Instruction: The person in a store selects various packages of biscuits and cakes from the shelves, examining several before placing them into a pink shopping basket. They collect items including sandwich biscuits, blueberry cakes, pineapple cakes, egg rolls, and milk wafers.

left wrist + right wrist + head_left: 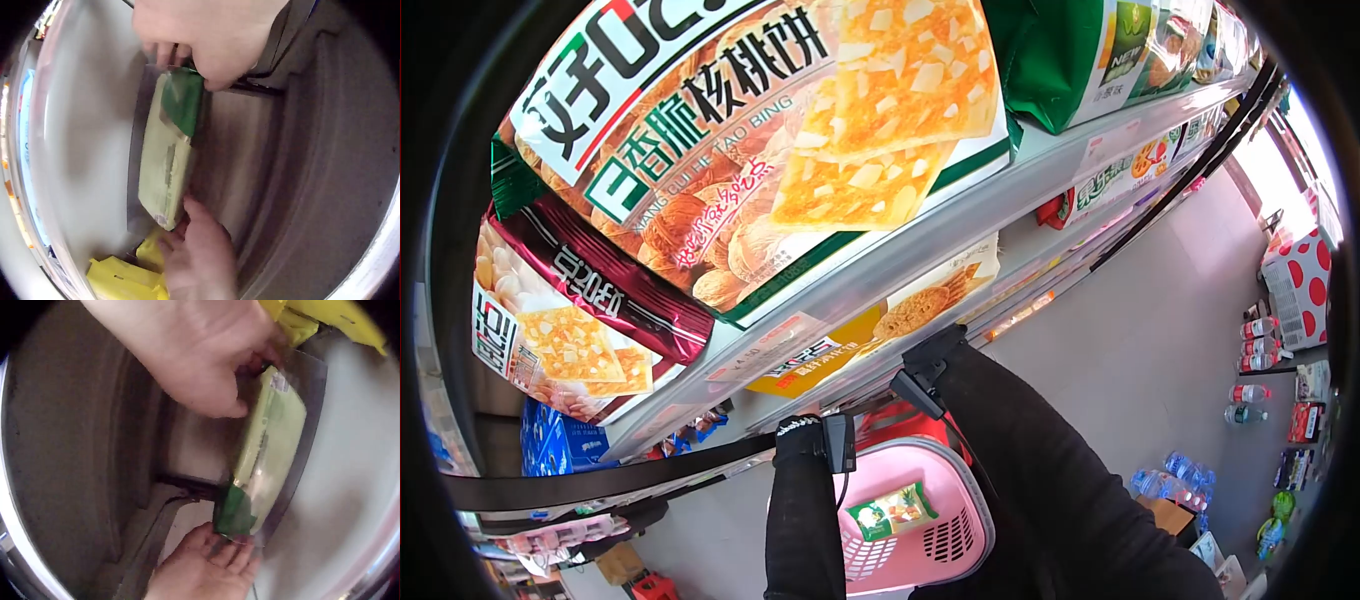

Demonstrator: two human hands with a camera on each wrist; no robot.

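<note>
A pale-yellow and green pack (164, 169) (275, 440) lies tilted in clear wrapping on a light shelf surface. At its green end, my left hand (209, 34) (206, 569) grips the wrapping between thumb and fingers. My right hand (203, 259) (194, 356) pinches the pale end, its thumb on the near edge and its fingers partly hidden. In the head view both hands are mostly hidden beneath the shelf edge; the dark sleeves and wrist cameras show.
Yellow packs (122, 278) (350, 319) lie beside the pale end. Large biscuit bags (700, 150) fill the shelf above. A pink basket (975, 500) holding a green-and-white pack (892, 510) is below my forearms. Bottles (1170, 485) stand at the right.
</note>
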